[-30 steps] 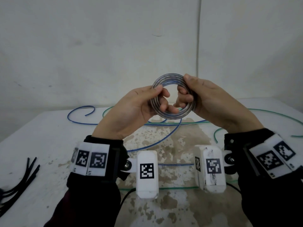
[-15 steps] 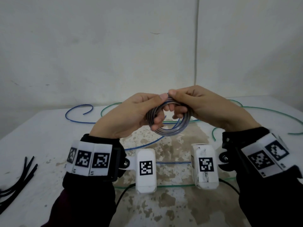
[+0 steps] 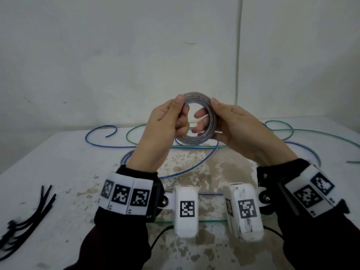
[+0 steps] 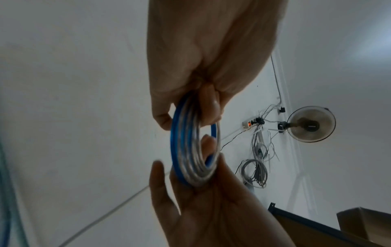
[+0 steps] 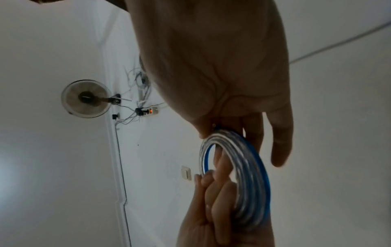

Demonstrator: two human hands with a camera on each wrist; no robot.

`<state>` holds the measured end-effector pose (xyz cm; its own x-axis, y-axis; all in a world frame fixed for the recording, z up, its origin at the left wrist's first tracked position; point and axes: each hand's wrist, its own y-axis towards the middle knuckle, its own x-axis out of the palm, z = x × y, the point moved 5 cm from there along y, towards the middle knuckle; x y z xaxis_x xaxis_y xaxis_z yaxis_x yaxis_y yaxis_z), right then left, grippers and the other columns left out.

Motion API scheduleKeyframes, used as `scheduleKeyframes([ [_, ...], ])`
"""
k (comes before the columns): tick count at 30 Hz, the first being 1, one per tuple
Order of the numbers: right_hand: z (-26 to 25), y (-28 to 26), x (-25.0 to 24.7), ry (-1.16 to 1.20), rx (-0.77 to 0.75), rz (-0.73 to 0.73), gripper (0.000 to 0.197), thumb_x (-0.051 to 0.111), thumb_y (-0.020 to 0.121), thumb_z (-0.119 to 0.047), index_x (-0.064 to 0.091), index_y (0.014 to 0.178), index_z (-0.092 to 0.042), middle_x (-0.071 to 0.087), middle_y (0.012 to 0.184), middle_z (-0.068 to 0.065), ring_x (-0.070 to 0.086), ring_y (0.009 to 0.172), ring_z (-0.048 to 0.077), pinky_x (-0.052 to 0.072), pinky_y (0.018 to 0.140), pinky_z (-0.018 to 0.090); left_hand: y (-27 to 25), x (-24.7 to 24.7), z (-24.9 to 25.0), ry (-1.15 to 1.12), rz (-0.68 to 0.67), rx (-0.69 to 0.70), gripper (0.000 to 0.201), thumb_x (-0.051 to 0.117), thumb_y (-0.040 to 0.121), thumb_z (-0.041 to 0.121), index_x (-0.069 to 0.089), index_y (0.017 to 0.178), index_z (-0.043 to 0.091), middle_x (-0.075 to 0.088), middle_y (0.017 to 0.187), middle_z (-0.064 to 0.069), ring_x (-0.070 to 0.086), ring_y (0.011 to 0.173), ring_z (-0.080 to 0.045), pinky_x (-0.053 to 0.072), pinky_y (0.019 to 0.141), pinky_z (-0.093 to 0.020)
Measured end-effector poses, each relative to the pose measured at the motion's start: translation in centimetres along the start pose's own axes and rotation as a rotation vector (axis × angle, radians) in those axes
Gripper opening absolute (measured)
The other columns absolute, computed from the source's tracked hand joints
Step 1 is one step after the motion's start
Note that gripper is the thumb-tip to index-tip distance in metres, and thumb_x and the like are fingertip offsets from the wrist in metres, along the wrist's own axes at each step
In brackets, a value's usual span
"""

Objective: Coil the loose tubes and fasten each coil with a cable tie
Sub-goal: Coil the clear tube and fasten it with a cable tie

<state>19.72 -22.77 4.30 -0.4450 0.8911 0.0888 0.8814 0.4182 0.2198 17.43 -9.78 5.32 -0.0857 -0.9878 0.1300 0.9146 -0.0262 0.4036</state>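
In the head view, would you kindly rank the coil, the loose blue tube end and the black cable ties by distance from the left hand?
1. The coil, gripped by the left hand.
2. The loose blue tube end, on the table behind and left.
3. The black cable ties, at the table's near-left edge.

**Coil held upright above the table**

A coil (image 3: pixel 198 117) of clear, blue-striped tube is held upright above the table, wound in several flat turns. Its tail (image 3: pixel 196 162) hangs to the tabletop. A loose blue tube (image 3: pixel 101 131) and a green tube (image 3: pixel 311 131) are spread behind it. Black ties (image 3: pixel 25 219) are bunched at the table's left edge.
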Motion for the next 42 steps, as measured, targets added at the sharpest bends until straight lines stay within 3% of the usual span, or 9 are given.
scheduleKeyframes([
  [3,1.4,0.1,1.5,0.104,0.039,0.023,0.039,0.030,0.103,-0.029,0.048,0.076,-0.008,0.037,0.046,-0.006,0.050,0.052,0.015,0.046,0.073,0.029,-1.6,-0.9,-1.1,-0.029,0.012,-0.097,0.035,0.033,0.103,0.024,0.046,0.075,0.007,0.028,0.053,0.003,0.031,0.043,-0.009,0.031,0.044,-0.016],
  [8,3.8,-0.2,6.4,0.189,0.191,0.049,0.039,0.031,0.102,-0.018,0.047,0.069,-0.005,0.029,0.048,0.003,0.034,0.049,0.020,0.040,0.056,0.028,-5.5,-6.1,-0.9,0.108,-0.011,-0.299,0.039,0.033,0.103,0.028,0.053,0.077,0.008,0.052,0.061,-0.004,0.059,0.067,-0.020,0.042,0.074,-0.031],
  [13,7.0,-1.0,11.7,0.217,0.232,-0.002,0.039,0.029,0.103,-0.018,0.047,0.071,-0.006,0.032,0.040,-0.004,0.040,0.039,0.013,0.043,0.055,0.027,-9.8,-14.9,1.3,0.791,0.159,-0.440,0.057,0.027,0.101,0.046,0.069,0.091,0.008,0.070,0.089,-0.008,0.065,0.088,-0.021,0.044,0.076,-0.026],
  [20,10.1,-2.8,18.0,0.335,0.375,-0.073,0.039,0.028,0.104,-0.019,0.046,0.072,-0.005,0.032,0.041,-0.002,0.038,0.040,0.014,0.039,0.055,0.027,-14.1,-29.7,0.5,1.651,0.103,-0.911,0.023,0.049,0.093,0.013,0.066,0.101,0.000,0.065,0.109,-0.021,0.060,0.102,-0.036,0.047,0.093,-0.043],
  [23,10.8,-2.7,20.2,0.337,0.412,-0.085,0.040,0.028,0.104,-0.019,0.045,0.071,-0.005,0.030,0.040,-0.001,0.036,0.042,0.016,0.040,0.054,0.027,-15.2,-30.4,-0.4,1.727,0.096,-0.983,0.018,0.047,0.090,0.008,0.056,0.076,0.002,0.064,0.101,-0.018,0.059,0.102,-0.033,0.039,0.100,-0.048],
  [29,12.0,-2.2,22.4,0.304,0.427,-0.130,0.036,0.029,0.103,-0.017,0.046,0.073,-0.006,0.032,0.039,-0.003,0.039,0.041,0.015,0.042,0.056,0.027,-15.0,-31.3,-0.9,1.807,0.162,-0.944,0.022,0.056,0.079,0.005,0.050,0.060,0.014,0.057,0.068,-0.001,0.055,0.074,-0.026,0.026,0.099,-0.045],
  [37,12.5,-1.6,21.3,0.224,0.380,-0.169,0.037,0.030,0.103,-0.018,0.049,0.074,-0.005,0.035,0.041,-0.003,0.039,0.048,0.017,0.041,0.061,0.029,-12.7,-30.8,2.1,1.735,0.356,-0.694,0.015,0.053,0.087,0.019,0.065,0.088,0.010,0.063,0.109,-0.006,0.055,0.106,-0.028,0.014,0.110,-0.050],
  [39,11.7,-1.4,20.2,0.140,0.300,-0.239,0.037,0.032,0.104,-0.022,0.051,0.078,-0.006,0.038,0.047,-0.002,0.044,0.051,0.016,0.039,0.065,0.030,-11.3,-28.6,3.7,1.599,0.408,-0.511,0.019,0.057,0.083,0.029,0.065,0.082,0.012,0.060,0.118,-0.005,0.052,0.113,-0.026,0.020,0.110,-0.045],
  [42,9.7,-1.5,18.2,-0.127,0.138,-0.424,0.034,0.035,0.103,-0.027,0.056,0.083,-0.008,0.040,0.060,-0.001,0.049,0.063,0.017,0.039,0.069,0.029,-9.6,-23.9,4.4,0.989,0.360,-0.335,0.032,0.060,0.063,0.042,0.063,0.067,0.011,0.069,0.109,-0.009,0.058,0.096,-0.018,0.039,0.091,-0.032],
])
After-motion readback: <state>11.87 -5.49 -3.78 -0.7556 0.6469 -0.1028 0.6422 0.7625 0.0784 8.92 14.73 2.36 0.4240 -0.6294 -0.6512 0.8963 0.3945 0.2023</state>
